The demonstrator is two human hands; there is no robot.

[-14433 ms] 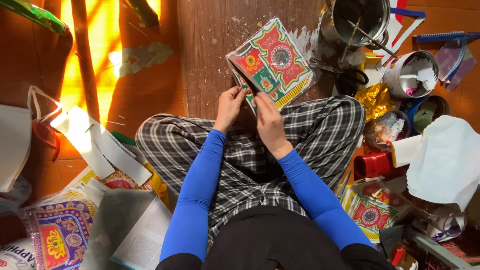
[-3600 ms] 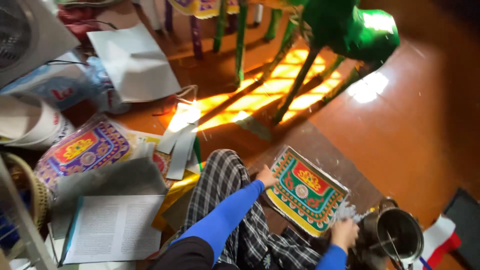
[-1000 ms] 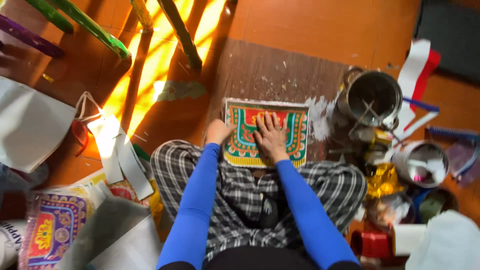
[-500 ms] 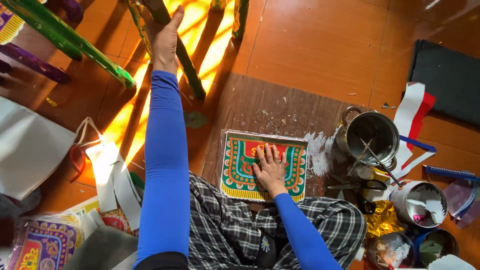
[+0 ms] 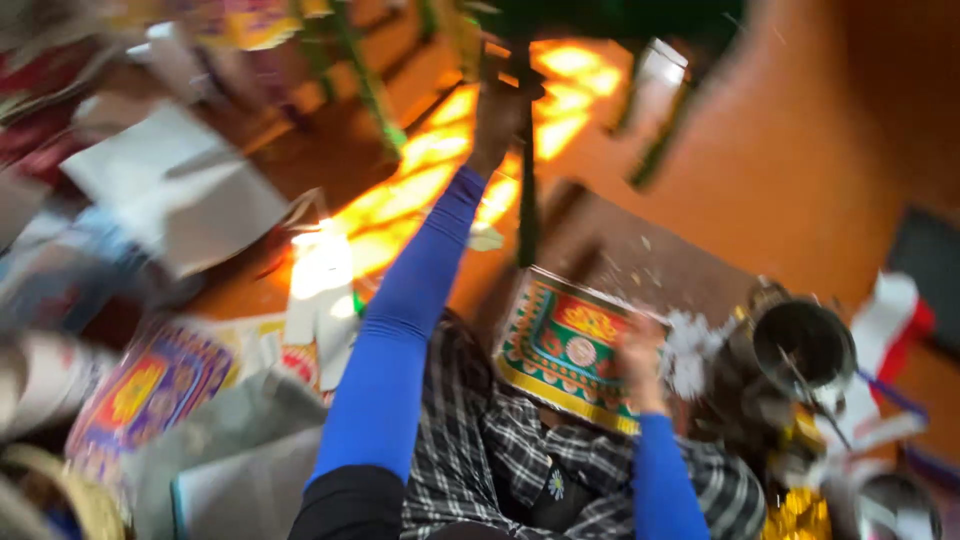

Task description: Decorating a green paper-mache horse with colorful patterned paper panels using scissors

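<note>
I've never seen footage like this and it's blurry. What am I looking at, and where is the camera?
The camera sits on a person's head and looks down, so you see their own blue-sleeved arms and checked lap. They sit on an orange floor. The left hand reaches up to a green rod; whether it grips it is too blurred to tell. The right hand rests on a colourful patterned panel by the lap. A metal pot stands to the right, printed sheets to the left.
</note>
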